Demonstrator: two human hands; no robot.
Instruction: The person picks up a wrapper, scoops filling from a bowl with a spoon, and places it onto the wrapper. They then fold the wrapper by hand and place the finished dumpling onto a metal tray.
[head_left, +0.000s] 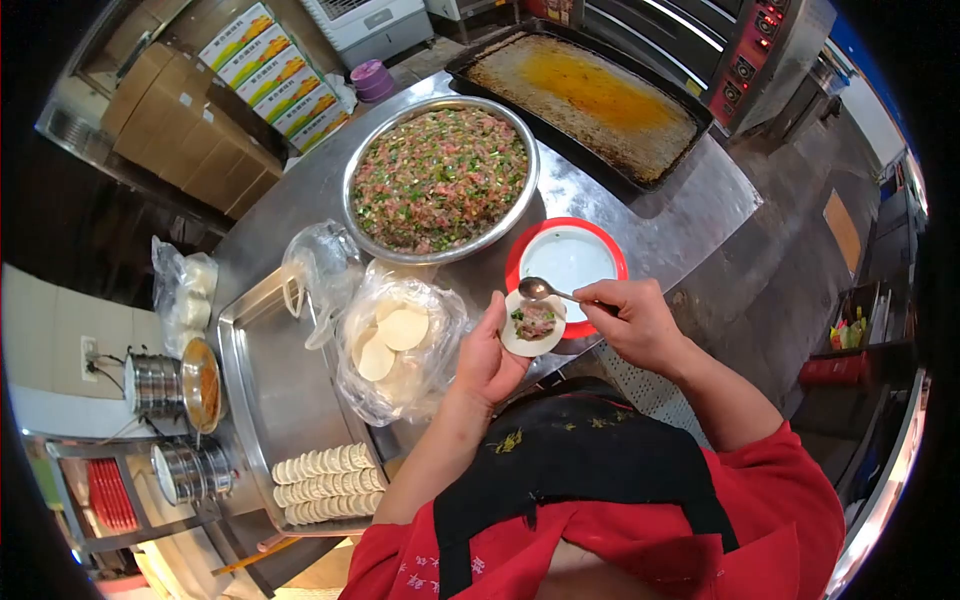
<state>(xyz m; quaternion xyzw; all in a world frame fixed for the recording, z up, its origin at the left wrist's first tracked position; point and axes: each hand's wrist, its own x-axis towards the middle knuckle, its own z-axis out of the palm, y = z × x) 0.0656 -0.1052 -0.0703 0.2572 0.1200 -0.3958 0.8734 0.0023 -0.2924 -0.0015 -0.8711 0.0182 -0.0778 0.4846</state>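
My left hand (490, 358) holds a round dumpling wrapper (552, 343) with a lump of meat and green filling (533, 320) on it. In my right hand (635, 318) is a metal spoon (536, 289), its bowl just above the wrapper's upper edge. Right behind both hands stands a white bowl with a red rim (616, 240). Beyond that, a large steel basin (532, 180) is heaped with chopped meat and green filling (440, 175). Left of my left hand, a clear plastic bag (447, 305) lies open around a stack of wrappers (403, 328).
A steel tray (275, 400) at the left carries rows of folded dumplings (328, 485) at its near end. A black baking pan (640, 185) with yellow oil lies at the table's far side. An oven (740, 60) and cardboard boxes (190, 125) stand beyond.
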